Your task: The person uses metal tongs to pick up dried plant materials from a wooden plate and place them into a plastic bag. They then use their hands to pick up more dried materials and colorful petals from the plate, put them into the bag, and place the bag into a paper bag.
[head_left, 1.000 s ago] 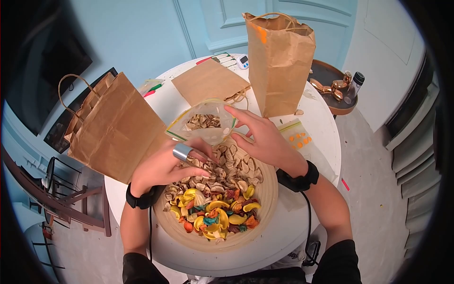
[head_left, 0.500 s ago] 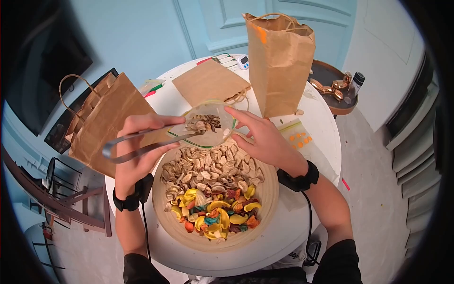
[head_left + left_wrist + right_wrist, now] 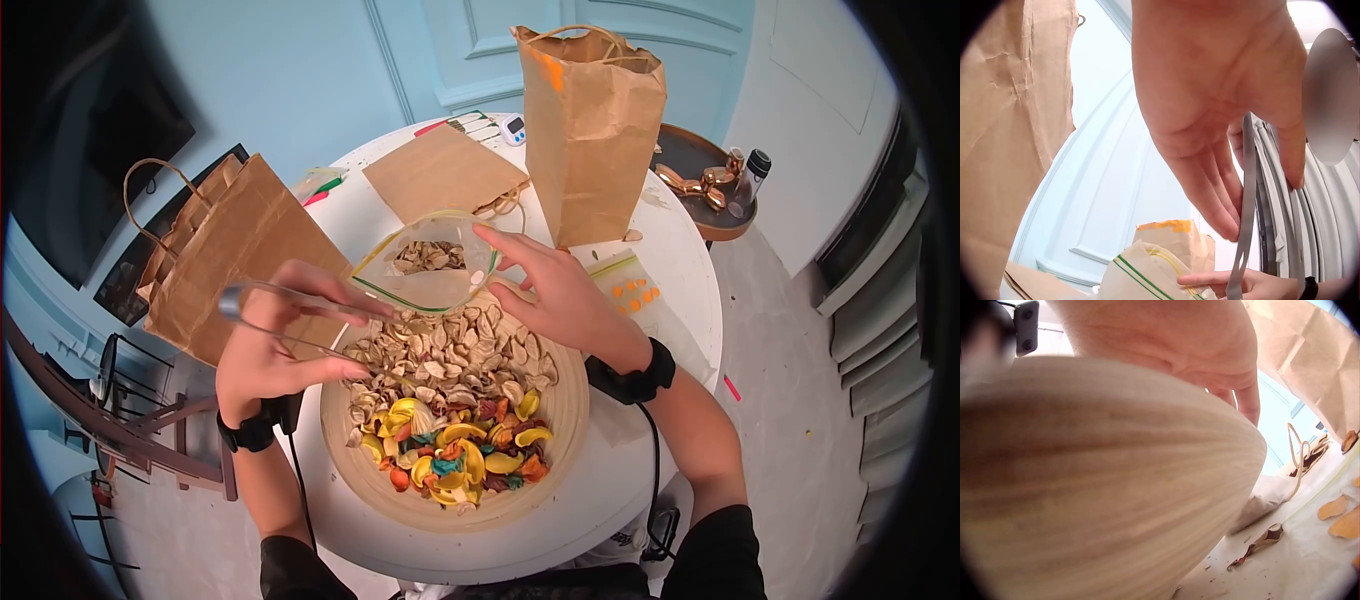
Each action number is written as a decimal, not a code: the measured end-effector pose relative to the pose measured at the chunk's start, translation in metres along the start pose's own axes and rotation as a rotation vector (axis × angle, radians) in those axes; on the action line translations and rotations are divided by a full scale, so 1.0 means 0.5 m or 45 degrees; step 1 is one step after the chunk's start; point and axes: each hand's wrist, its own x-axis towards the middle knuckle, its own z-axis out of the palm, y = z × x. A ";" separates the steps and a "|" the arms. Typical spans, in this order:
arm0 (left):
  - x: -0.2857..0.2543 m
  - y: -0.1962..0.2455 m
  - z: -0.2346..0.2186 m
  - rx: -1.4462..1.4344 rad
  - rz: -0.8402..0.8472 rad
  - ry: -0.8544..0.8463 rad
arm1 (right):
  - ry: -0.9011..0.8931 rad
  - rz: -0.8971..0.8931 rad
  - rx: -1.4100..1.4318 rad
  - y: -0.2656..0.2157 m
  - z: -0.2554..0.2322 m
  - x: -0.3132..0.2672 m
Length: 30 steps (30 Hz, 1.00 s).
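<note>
In the head view my left hand (image 3: 275, 350) holds metal tongs (image 3: 300, 297), arms apart, tips over the pale dried pieces (image 3: 480, 345) in the round wooden bowl (image 3: 350, 490). The left wrist view shows the tongs (image 3: 1247, 206) between thumb and fingers. My right hand (image 3: 560, 300) pinches the right edge of an open zip bag (image 3: 440, 287) behind the bowl; brownish dried pieces (image 3: 430, 257) lie inside it. Yellow, orange and teal pieces (image 3: 460, 460) fill the bowl's near part. In the right wrist view the bowl (image 3: 1104, 475) hides most of that hand's fingers.
Paper bags stand at the left (image 3: 245, 255) and back right (image 3: 595, 150); another lies flat (image 3: 440, 172) behind the zip bag. Right of the bowl is a bag with orange pieces (image 3: 635, 295). A small timer (image 3: 513, 130) sits at the table's back.
The left hand with the tongs went from the bowl up to the zip bag's mouth, then back down and left over the bowl. The tongs' arms have spread. The right hand has stayed put.
</note>
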 end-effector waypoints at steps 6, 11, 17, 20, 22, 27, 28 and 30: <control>0.032 0.005 0.026 0.132 -0.293 -0.179 | 0.000 0.017 -0.010 -0.001 0.001 0.000; 0.044 -0.046 0.048 0.063 -0.289 -0.287 | -0.002 0.013 -0.009 -0.002 0.001 0.000; 0.051 -0.056 0.063 0.140 -0.192 -0.290 | 0.006 -0.020 -0.014 0.002 0.001 -0.002; 0.057 -0.044 0.070 0.103 -0.253 -0.305 | 0.019 -0.021 -0.007 0.010 0.007 -0.004; 0.058 -0.046 0.070 0.156 -0.185 -0.336 | 0.011 -0.011 -0.003 0.009 0.007 -0.004; 0.064 -0.042 0.073 0.217 -0.123 -0.374 | -0.028 0.008 -0.011 -0.004 -0.001 -0.002; 0.065 -0.041 0.074 0.213 -0.123 -0.378 | -0.031 0.012 -0.012 -0.005 -0.001 -0.002; 0.063 -0.042 0.076 0.198 -0.208 -0.375 | -0.039 0.020 -0.014 -0.005 -0.001 -0.002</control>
